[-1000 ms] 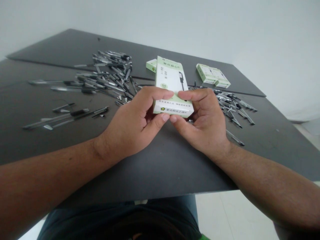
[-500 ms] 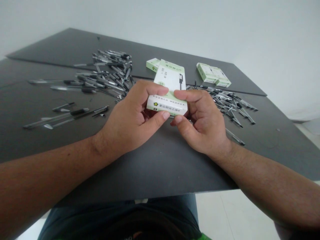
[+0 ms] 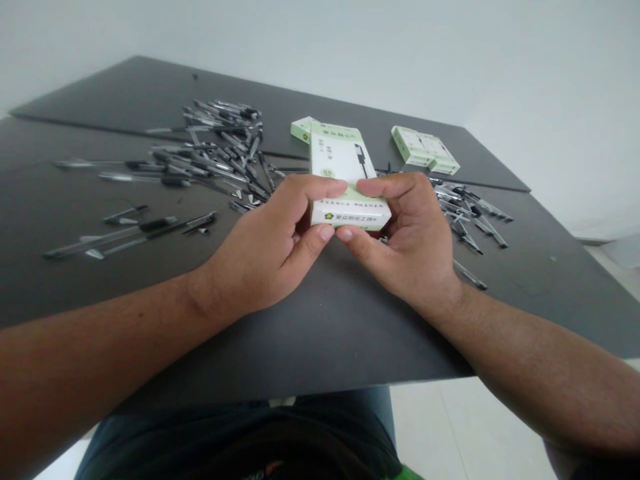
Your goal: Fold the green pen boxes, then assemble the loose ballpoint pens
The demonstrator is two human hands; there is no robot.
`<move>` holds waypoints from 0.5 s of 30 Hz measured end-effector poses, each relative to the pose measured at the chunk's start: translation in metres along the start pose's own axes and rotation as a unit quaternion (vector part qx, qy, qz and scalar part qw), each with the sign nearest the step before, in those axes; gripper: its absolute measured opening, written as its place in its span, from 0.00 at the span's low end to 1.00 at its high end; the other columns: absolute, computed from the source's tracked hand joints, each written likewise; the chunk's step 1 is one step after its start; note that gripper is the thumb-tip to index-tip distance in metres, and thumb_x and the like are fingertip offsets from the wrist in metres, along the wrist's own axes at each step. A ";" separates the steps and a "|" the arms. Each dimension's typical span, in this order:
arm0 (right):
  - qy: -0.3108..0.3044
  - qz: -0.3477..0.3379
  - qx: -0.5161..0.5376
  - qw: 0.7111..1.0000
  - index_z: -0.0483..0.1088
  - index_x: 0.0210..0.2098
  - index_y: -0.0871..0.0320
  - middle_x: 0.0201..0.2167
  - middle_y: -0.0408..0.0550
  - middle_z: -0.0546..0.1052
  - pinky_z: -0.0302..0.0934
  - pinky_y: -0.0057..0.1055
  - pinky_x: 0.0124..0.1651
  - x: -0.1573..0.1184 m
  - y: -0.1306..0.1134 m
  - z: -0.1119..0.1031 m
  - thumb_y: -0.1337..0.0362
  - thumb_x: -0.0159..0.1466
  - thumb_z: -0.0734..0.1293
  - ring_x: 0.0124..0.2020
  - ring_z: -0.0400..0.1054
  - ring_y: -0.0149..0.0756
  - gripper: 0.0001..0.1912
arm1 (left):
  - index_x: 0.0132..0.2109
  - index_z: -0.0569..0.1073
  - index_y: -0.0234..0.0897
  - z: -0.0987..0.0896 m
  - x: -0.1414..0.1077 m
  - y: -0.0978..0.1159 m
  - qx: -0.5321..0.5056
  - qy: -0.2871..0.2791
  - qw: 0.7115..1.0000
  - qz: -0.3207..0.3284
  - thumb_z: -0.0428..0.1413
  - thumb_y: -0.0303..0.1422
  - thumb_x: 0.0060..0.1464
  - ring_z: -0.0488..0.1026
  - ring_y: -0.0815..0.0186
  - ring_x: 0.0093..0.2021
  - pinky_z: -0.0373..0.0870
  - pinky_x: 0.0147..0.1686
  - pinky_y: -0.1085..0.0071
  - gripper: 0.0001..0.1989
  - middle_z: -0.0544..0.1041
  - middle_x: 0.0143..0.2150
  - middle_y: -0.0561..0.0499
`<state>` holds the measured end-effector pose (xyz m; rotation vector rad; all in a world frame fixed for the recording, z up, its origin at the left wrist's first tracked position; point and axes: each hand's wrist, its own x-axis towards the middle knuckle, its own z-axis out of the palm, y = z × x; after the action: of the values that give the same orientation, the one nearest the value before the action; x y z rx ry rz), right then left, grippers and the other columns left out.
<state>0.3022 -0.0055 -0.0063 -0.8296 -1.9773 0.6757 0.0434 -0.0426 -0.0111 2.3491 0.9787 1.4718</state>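
Observation:
Between my two hands is a small white and green pen box [image 3: 340,160], printed with a black pen picture, its near end flap closed toward me. My left hand [image 3: 273,243] is closed around its left side, the thumb at the lower edge of the end. On the right side my right hand [image 3: 407,240] grips it the same way, its thumb tip near the left one. Fingers underneath the box are mostly hidden. Beyond my left hand lies a heap of black-capped clear pens [image 3: 210,157]; more loose pens [image 3: 467,207] lie past my right hand.
Another green and white box [image 3: 301,129] lies just behind the held one. Two similar boxes [image 3: 425,148] lie together at the back right. Several separate pens [image 3: 135,233] are spread on the left of the dark table [image 3: 320,340], whose near edge is at my lap.
The box has shifted slightly right and turned a little in my hands. My right thumb has moved left along the lower edge of its end, nearer my left thumb.

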 end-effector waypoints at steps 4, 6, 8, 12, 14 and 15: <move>0.020 -0.008 0.009 1.000 0.75 0.73 0.44 0.54 0.51 0.87 0.88 0.49 0.48 -0.002 -0.002 0.000 0.43 0.77 0.84 0.56 0.88 0.55 0.33 | 0.74 0.77 0.43 -0.002 0.001 -0.002 -0.034 0.005 0.999 -0.013 0.58 0.38 0.86 0.87 0.61 0.44 0.87 0.43 0.63 0.17 0.87 0.56 0.45; 0.008 -0.004 0.030 0.999 0.75 0.74 0.42 0.54 0.50 0.87 0.88 0.52 0.49 -0.003 -0.001 -0.001 0.45 0.78 0.83 0.56 0.87 0.55 0.32 | 0.74 0.78 0.45 -0.003 0.001 0.000 -0.057 0.000 0.998 -0.038 0.55 0.43 0.89 0.86 0.63 0.41 0.87 0.41 0.65 0.17 0.86 0.55 0.47; -0.001 0.003 0.049 0.999 0.74 0.75 0.41 0.54 0.50 0.86 0.89 0.54 0.49 -0.004 -0.001 -0.002 0.46 0.77 0.84 0.56 0.87 0.56 0.33 | 0.74 0.78 0.45 -0.004 0.001 0.001 -0.075 0.003 0.996 -0.057 0.53 0.47 0.90 0.86 0.63 0.40 0.87 0.40 0.65 0.19 0.87 0.56 0.46; -0.008 0.011 0.063 0.998 0.73 0.76 0.40 0.53 0.51 0.85 0.88 0.56 0.48 -0.005 -0.002 -0.002 0.46 0.76 0.85 0.54 0.86 0.58 0.35 | 0.73 0.79 0.47 -0.002 0.001 0.001 -0.085 0.011 0.994 -0.072 0.56 0.50 0.89 0.86 0.61 0.42 0.88 0.42 0.63 0.20 0.86 0.55 0.47; -0.004 0.010 0.061 0.998 0.74 0.75 0.40 0.50 0.50 0.85 0.87 0.53 0.46 -0.005 -0.003 0.000 0.45 0.76 0.84 0.50 0.86 0.55 0.33 | 0.71 0.80 0.48 0.000 0.001 0.002 -0.068 0.024 0.994 -0.077 0.61 0.48 0.86 0.86 0.61 0.44 0.88 0.45 0.62 0.18 0.87 0.57 0.47; -0.001 0.009 0.055 0.998 0.75 0.73 0.40 0.47 0.48 0.84 0.86 0.51 0.44 -0.005 -0.004 0.001 0.44 0.77 0.84 0.48 0.85 0.53 0.31 | 0.69 0.81 0.47 0.001 0.001 0.003 -0.056 0.029 0.995 -0.077 0.64 0.46 0.84 0.86 0.60 0.45 0.87 0.45 0.62 0.16 0.87 0.59 0.47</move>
<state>0.3018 -0.0119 -0.0059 -0.7812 -1.9173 0.7893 0.0457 -0.0440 -0.0098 2.1145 1.0379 1.5013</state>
